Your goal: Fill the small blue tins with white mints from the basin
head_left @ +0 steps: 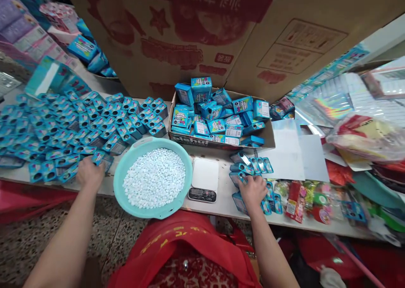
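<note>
At the front edge of a crowd of upright small blue boxes point(85, 130), each with a round hole in its top, my left hand point(90, 173) is closed on one small blue box point(103, 158). My right hand point(253, 191) is closed at a small blue box point(240, 178) in the smaller group right of the scale; its fingertips partly cover it. Between my hands stand a turquoise basin point(117, 184) of pale, small candy-like pieces point(155, 178) and a white digital scale point(205, 174) with nothing on its plate.
Behind the scale, a carton point(221, 146) holds jumbled blue boxes, backed by a large cardboard box point(196, 30). White sheets point(286, 149), colourful packets point(295, 201) and a plastic bag point(363, 136) lie to the right. The table's front edge runs by my red apron point(190, 237).
</note>
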`<state>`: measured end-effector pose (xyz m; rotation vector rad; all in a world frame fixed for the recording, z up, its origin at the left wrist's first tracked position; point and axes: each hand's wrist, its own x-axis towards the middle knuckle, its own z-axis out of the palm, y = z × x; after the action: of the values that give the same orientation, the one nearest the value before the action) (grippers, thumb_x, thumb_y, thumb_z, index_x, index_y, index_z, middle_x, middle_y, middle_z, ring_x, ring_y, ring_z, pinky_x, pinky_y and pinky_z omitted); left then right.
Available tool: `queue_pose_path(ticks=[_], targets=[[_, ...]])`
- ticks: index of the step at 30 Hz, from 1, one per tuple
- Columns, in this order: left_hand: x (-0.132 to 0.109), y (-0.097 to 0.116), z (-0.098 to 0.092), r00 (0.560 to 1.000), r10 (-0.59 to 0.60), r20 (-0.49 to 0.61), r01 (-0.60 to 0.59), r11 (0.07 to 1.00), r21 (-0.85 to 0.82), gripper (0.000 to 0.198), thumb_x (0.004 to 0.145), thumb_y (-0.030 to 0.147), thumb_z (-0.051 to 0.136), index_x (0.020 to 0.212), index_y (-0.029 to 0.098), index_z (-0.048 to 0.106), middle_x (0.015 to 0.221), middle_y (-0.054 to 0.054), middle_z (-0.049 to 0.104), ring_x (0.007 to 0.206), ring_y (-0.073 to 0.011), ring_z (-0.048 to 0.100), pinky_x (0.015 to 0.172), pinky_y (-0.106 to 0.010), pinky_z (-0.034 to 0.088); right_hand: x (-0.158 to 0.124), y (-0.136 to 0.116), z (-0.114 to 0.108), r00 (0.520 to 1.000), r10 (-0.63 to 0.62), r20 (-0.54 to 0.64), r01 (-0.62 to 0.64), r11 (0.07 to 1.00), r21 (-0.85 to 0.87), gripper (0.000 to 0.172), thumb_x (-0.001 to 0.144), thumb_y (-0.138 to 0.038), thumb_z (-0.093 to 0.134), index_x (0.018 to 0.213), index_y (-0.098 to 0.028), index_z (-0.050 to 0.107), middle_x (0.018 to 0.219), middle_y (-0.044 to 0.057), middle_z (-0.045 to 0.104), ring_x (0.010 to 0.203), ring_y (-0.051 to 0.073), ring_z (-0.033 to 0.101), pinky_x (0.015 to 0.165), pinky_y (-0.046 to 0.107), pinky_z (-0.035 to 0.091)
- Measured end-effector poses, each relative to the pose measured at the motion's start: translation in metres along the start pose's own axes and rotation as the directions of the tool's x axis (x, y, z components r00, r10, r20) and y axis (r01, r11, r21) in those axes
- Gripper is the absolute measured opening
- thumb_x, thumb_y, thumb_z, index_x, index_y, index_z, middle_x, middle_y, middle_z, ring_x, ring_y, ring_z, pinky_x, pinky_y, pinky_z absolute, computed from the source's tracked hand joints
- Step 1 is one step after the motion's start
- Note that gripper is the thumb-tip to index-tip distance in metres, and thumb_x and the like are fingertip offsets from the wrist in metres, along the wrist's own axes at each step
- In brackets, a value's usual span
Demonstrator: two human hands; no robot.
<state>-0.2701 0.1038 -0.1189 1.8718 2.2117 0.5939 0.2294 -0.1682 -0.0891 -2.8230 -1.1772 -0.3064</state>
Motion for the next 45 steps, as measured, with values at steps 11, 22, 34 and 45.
queue_pose_path(ticks=[11, 22, 34, 45], targets=[[-0.044, 0.057, -0.032, 0.994, 0.037, -0.1, -0.025, 0.992, 0.122, 0.05, 0.083, 0.039, 0.052, 0.127, 0.017, 0.048, 0.139, -0.02, 0.039, 0.123, -0.0418, 0.04, 0.092, -0.061, 0.037, -0.007, 0.001, 0.011, 0.992, -0.128, 0.004, 0.125, 0.978, 0.167, 0.018, 0.082, -0.028, 0.054, 0.077, -0.019, 0.068, 0.105, 0.014, 0.058, 0.094, 0.029, 0.049, 0.076, 0.042, 0.039], [-0.105, 0.143, -0.012, 0.876, 0.482, 0.0, -0.482, 0.874, -0.062, 0.026, 0.086, 0.032, 0.048, 0.104, 0.019, 0.062, 0.123, -0.014, 0.056, 0.113, -0.0258, 0.052, 0.096, -0.04, 0.039, -0.001, -0.094, -0.003, 0.861, -0.508, 0.028, 0.389, 0.693, 0.607, 0.021, 0.09, -0.038, 0.05, 0.096, -0.02, 0.059, 0.097, 0.01, 0.065, 0.09, 0.024, 0.058, 0.079, 0.036, 0.045], [-0.122, 0.155, 0.01, 0.806, 0.589, 0.06, -0.57, 0.799, -0.189, 0.021, 0.09, 0.027, 0.045, 0.093, 0.018, 0.064, 0.098, -0.008, 0.068, 0.097, -0.019, 0.061, 0.088, -0.032, 0.046, -0.028, -0.021, 0.015, 0.973, -0.149, 0.177, -0.024, 0.697, 0.717, 0.049, 0.085, -0.059, 0.046, 0.105, -0.016, 0.058, 0.1, 0.013, 0.061, 0.09, 0.025, 0.057, 0.08, 0.042, 0.047], [-0.134, 0.161, 0.028, 0.702, 0.699, 0.136, -0.679, 0.715, -0.166, 0.02, 0.091, 0.024, 0.045, 0.09, 0.019, 0.065, 0.088, -0.005, 0.071, 0.083, -0.0169, 0.066, 0.073, -0.027, 0.048, -0.051, -0.01, 0.029, 0.963, -0.215, 0.163, 0.022, 0.665, 0.746, 0.04, 0.083, -0.055, 0.051, 0.094, -0.017, 0.061, 0.094, 0.012, 0.062, 0.09, 0.025, 0.058, 0.074, 0.042, 0.051]])
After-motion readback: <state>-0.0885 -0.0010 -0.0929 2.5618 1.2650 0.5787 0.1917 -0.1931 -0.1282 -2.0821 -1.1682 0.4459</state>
